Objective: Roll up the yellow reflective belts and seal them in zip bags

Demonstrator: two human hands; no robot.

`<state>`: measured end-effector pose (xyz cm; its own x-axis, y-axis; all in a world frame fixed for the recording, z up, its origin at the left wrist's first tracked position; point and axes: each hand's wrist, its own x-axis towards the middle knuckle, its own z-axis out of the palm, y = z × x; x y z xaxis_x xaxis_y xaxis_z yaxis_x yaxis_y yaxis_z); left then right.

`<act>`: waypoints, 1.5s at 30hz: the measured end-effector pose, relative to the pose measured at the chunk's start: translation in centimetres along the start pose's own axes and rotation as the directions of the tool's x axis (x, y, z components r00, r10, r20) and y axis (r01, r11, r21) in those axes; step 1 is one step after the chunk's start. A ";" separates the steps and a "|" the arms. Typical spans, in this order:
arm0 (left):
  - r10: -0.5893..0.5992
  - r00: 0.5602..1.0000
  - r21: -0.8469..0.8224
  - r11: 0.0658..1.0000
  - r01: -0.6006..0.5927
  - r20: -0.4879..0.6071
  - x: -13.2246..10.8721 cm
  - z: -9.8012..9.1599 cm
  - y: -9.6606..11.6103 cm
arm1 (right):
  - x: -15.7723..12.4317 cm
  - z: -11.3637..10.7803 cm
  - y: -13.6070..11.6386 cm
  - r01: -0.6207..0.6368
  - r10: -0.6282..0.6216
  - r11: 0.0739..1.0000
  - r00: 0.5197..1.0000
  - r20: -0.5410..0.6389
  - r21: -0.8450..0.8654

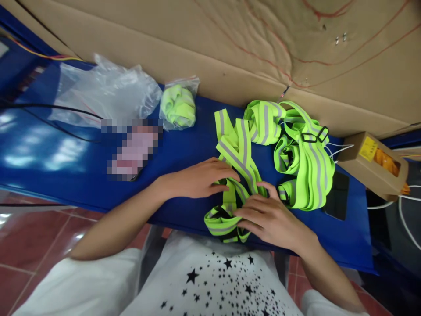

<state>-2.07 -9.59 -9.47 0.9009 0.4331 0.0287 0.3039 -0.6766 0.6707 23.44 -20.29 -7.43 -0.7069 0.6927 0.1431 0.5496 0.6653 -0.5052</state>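
Observation:
A loose tangle of neon-yellow reflective strap (243, 153) with grey stripes lies on the blue table in front of me. My left hand (205, 177) reaches over its left side, fingers bent, thumb held apart, with a fold of strap near the gap between them. My right hand (266, 215) rests over the lower right part, its fingers spread and touching the strap loops. Below the hands, a coiled end (219, 226) sits at the table's front edge. Neither hand is closed firmly round the strap; the undersides of the fingers are hidden.
Bundled reflective straps (311, 162) with black buckles and a folded roll (265, 123) lie to the right. A dark phone (337, 195) and a cardboard box (371, 164) are beyond them. To the left are a bagged strap (178, 106), a clear plastic bag (105, 94) and a blurred-out item (134, 149).

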 end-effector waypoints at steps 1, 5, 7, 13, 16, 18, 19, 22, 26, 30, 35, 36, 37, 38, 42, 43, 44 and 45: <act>-0.031 0.999 0.022 0.999 0.032 -0.029 0.0 -0.2 -0.5 | -0.2 -0.4 0.1 -0.015 0.015 1.000 1.000 -0.006 -0.009; -0.169 0.950 0.073 0.978 0.194 -0.262 -0.3 -1.2 -1.9 | -1.6 -2.5 1.8 -0.075 0.046 0.982 0.984 -0.171 -0.171; -0.187 0.900 0.147 0.954 0.263 -0.394 -0.4 -1.6 -2.4 | -2.1 -3.2 2.8 -0.162 0.075 0.933 0.961 -0.267 -0.320; 0.068 0.853 0.460 0.863 0.210 -0.517 0.3 0.1 -0.9 | -2.0 -2.5 3.5 -0.263 0.125 0.875 0.934 -0.336 -0.406; 0.144 0.920 0.422 0.906 0.025 -0.365 0.8 1.6 0.5 | -1.3 -1.7 3.0 -0.252 0.135 0.904 0.935 -0.329 -0.345; 0.132 0.951 0.348 0.937 -0.028 -0.280 1.0 2.4 0.9 | -0.9 -1.3 2.7 -0.235 0.152 0.925 0.949 -0.276 -0.299; 0.118 0.957 0.316 0.948 -0.029 -0.265 1.1 2.8 0.8 | -0.7 -1.1 2.6 -0.223 0.158 0.935 0.958 -0.240 -0.274; 0.086 0.939 0.241 0.970 -0.003 -0.334 1.2 3.5 0.3 | -0.3 -0.6 2.1 -0.187 0.166 0.960 0.979 -0.116 -0.208; -0.048 0.897 -0.084 0.996 0.012 -0.439 1.1 3.7 0.1 | 0.2 0.0 1.4 -0.159 0.150 0.977 0.986 -0.074 -0.140; -0.159 0.950 -0.661 0.748 -0.063 -0.270 0.7 2.7 1.1 | 0.1 0.2 1.6 -0.205 0.177 0.962 0.971 -0.159 -0.180; 0.021 0.999 -0.822 0.567 -0.051 -0.047 0.1 1.4 2.6 | -0.5 0.2 2.2 -0.254 0.215 0.963 0.923 -0.320 -0.086; 0.025 0.997 -0.768 0.636 -0.075 -0.076 0.1 1.6 2.7 | -0.6 0.3 2.2 -0.274 0.245 0.961 0.899 -0.363 -0.028; 0.013 0.989 -0.671 0.733 -0.111 -0.149 0.1 1.8 2.8 | -0.7 0.3 2.2 -0.298 0.291 0.954 0.870 -0.398 0.047; 0.004 0.965 -0.530 0.835 -0.147 -0.261 0.1 2.2 2.9 | -0.8 0.3 2.2 -0.321 0.350 0.937 0.840 -0.415 0.139; 0.107 0.795 0.095 0.993 -0.062 -0.597 0.4 3.5 2.8 | -1.2 0.2 2.3 -0.320 0.511 0.778 0.823 -0.249 0.540; 0.122 0.778 0.183 0.983 -0.010 -0.617 0.5 3.6 2.8 | -1.3 0.1 2.3 -0.305 0.507 0.740 0.839 -0.198 0.600; 0.126 0.771 0.244 0.969 0.040 -0.625 0.6 3.6 2.8 | -1.3 0.0 2.3 -0.300 0.499 0.709 0.853 -0.154 0.638; 0.128 0.769 0.287 0.955 0.075 -0.626 0.8 3.5 2.7 | -1.4 -0.2 2.4 -0.303 0.493 0.688 0.862 -0.119 0.659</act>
<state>0.53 -13.21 -10.21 0.5373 0.6197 0.5721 0.4467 -0.7845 0.4302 25.78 -19.62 -8.69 -0.2850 0.9582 -0.0249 0.2991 0.0642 -0.9521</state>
